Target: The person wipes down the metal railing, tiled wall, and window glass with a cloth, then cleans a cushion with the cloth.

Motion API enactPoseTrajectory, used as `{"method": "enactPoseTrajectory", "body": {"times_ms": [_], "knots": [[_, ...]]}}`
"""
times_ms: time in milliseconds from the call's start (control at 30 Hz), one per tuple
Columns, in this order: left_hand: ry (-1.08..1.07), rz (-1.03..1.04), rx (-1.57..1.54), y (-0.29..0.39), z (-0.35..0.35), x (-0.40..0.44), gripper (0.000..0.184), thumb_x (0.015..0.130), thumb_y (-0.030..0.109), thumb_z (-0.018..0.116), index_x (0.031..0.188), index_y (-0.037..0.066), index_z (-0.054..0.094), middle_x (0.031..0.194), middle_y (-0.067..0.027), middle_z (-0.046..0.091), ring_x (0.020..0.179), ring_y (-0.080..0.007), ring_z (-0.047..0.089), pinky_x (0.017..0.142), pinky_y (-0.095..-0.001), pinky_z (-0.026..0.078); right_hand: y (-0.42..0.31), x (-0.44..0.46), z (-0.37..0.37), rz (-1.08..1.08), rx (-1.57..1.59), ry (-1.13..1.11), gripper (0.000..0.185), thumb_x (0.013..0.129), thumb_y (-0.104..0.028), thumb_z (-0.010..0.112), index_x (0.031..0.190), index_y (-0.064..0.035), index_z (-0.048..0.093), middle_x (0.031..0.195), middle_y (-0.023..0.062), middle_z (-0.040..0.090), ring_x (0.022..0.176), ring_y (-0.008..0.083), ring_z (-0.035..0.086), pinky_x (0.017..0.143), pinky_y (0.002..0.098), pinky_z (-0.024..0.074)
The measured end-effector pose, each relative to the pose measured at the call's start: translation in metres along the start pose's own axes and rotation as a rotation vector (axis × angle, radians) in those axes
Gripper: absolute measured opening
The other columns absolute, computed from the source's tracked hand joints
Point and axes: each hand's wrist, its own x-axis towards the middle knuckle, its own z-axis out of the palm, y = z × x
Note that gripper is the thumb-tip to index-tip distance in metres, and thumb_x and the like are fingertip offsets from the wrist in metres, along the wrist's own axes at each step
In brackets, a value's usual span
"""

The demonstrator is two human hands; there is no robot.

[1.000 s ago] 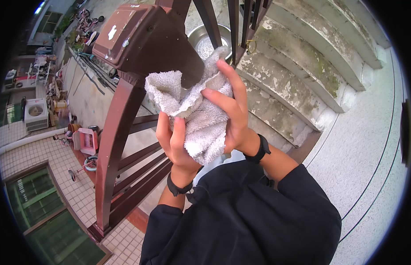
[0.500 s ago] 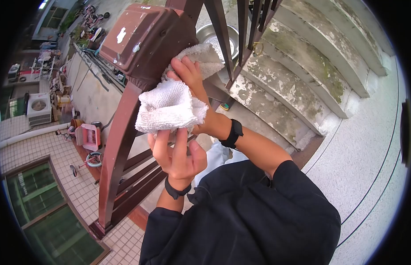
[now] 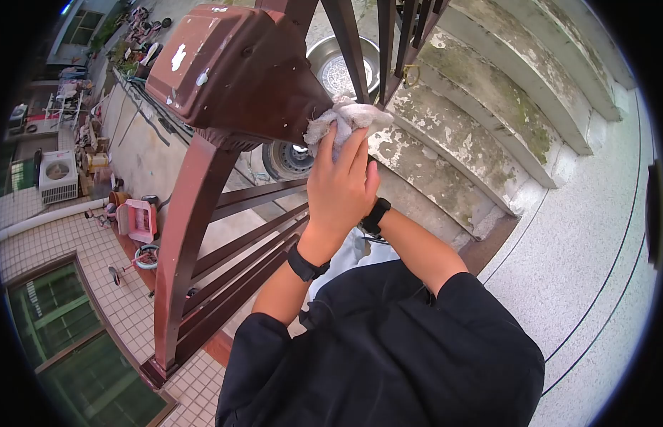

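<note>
A crumpled white cloth (image 3: 356,114) lies against the tapered end of the brown post cap (image 3: 271,89) on the railing. My left hand (image 3: 338,186) presses it there, its back toward me and its fingertips sunk into the fabric. My right hand (image 3: 371,196) is behind the left, almost fully hidden, with the wristband and forearm showing. What its fingers do cannot be seen. White paint patches and scuffs mark the brown cap.
Brown railing bars (image 3: 253,235) run below and above the cap. A metal basin (image 3: 374,57) stands beyond the bars. Peeling concrete steps (image 3: 445,156) rise at right beside a speckled white wall (image 3: 559,256). A wheel (image 3: 287,162) shows beneath the cap.
My left hand has moved up and right from the front of the cap to its tapered side. The cloths, seen apart before, now bunch together there. The right hand has become hidden.
</note>
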Motion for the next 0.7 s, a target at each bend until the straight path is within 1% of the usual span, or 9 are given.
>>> {"method": "enactPoseTrajectory", "body": {"times_ms": [100, 167, 333, 400, 500, 567, 633, 667, 700], "knots": [[-0.057, 0.001, 0.008, -0.001, -0.009, -0.034, 0.033, 0.075, 0.01, 0.069, 0.106, -0.003, 0.07, 0.124, -0.0078, 0.061, 0.124, -0.0408, 0.05, 0.096, -0.0444, 0.048, -0.007, -0.029, 0.012, 0.048, 0.061, 0.022, 0.063, 0.091, -0.044, 0.055, 0.142, -0.0086, 0.047, 0.158, 0.0209, 0.026, 0.146, 0.0425, 0.02, 0.117, 0.0571, 0.0121], [-0.039, -0.02, 0.018, 0.0, -0.022, -0.053, 0.041, 0.075, 0.011, 0.07, 0.113, -0.003, 0.068, 0.127, -0.0113, 0.059, 0.126, -0.0456, 0.046, 0.1, -0.0481, 0.046, -0.016, -0.029, 0.023, 0.032, 0.095, 0.042, 0.063, 0.09, -0.043, 0.056, 0.142, -0.0084, 0.046, 0.158, 0.0218, 0.025, 0.146, 0.0434, 0.02, 0.117, 0.0574, 0.012], [0.101, -0.007, 0.148, -0.003, -0.063, -0.061, 0.055, 0.078, 0.014, 0.067, 0.129, -0.006, 0.058, 0.138, -0.0232, 0.048, 0.129, -0.0508, 0.041, 0.103, -0.0527, 0.041, -0.051, 0.031, 0.045, -0.186, 0.109, 0.057, 0.063, 0.09, -0.039, 0.059, 0.143, -0.0079, 0.044, 0.158, 0.0238, 0.022, 0.146, 0.0456, 0.018, 0.117, 0.0581, 0.0116], [0.225, 0.007, 0.176, 0.002, -0.077, -0.049, 0.054, 0.078, 0.017, 0.068, 0.126, -0.006, 0.06, 0.136, -0.0228, 0.046, 0.126, -0.0485, 0.043, 0.103, -0.0567, 0.039, -0.081, 0.065, 0.035, -0.267, 0.057, 0.023, 0.064, 0.089, -0.037, 0.06, 0.143, -0.0077, 0.043, 0.159, 0.0247, 0.021, 0.146, 0.0464, 0.017, 0.118, 0.0583, 0.0115], [0.407, 0.066, 0.188, 0.008, -0.101, -0.023, 0.058, 0.083, 0.025, 0.063, 0.13, -0.008, 0.055, 0.142, -0.0249, 0.036, 0.128, -0.0468, 0.04, 0.104, -0.0598, 0.036, -0.133, 0.11, 0.008, -0.374, 0.034, -0.018, 0.055, 0.088, -0.034, 0.06, 0.137, -0.0109, 0.051, 0.158, 0.0222, 0.024, 0.146, 0.0439, 0.019, 0.116, 0.0608, 0.0124], [0.409, 0.063, 0.198, 0.013, -0.126, -0.007, 0.062, 0.09, 0.027, 0.057, 0.14, -0.009, 0.044, 0.151, -0.0279, 0.026, 0.137, -0.0454, 0.033, 0.11, -0.0548, 0.033, -0.152, 0.128, 0.003, -0.515, -0.034, 0.05, 0.052, 0.079, -0.025, 0.063, 0.126, -0.0044, 0.056, 0.158, 0.018, 0.028, 0.146, 0.0411, 0.023, 0.116, 0.0616, 0.0127], [0.462, 0.066, 0.124, 0.011, -0.14, 0.01, 0.066, 0.094, 0.029, 0.053, 0.145, -0.008, 0.037, 0.155, -0.0277, 0.021, 0.141, -0.0441, 0.029, 0.114, -0.0534, 0.03, -0.165, 0.145, -0.001, -0.551, -0.118, 0.07, 0.053, 0.082, -0.039, 0.064, 0.126, -0.009, 0.06, 0.145, 0.0228, 0.041, 0.146, 0.0459, 0.019, 0.116, 0.0618, 0.0077], [0.476, 0.039, 0.075, 0.011, -0.146, 0.016, 0.068, 0.094, 0.029, 0.053, 0.147, -0.008, 0.033, 0.156, -0.0256, 0.019, 0.142, -0.0439, 0.028, 0.115, -0.0543, 0.03, -0.182, 0.153, -0.005, -0.566, -0.099, 0.172, 0.047, 0.072, -0.023, 0.067, 0.115, -0.0041, 0.063, 0.148, 0.0144, 0.045, 0.142, 0.0353, 0.034, 0.116, 0.0586, 0.016], [0.501, -0.019, 0.022, 0.01, -0.148, 0.023, 0.067, 0.094, 0.029, 0.052, 0.147, -0.008, 0.032, 0.156, -0.0244, 0.02, 0.142, -0.0416, 0.029, 0.113, -0.052, 0.032, -0.19, 0.16, -0.008, -0.605, -0.164, 0.147, 0.048, 0.07, -0.024, 0.068, 0.114, -0.0047, 0.064, 0.143, 0.0126, 0.049, 0.139, 0.0327, 0.037, 0.115, 0.0573, 0.0194]]}}
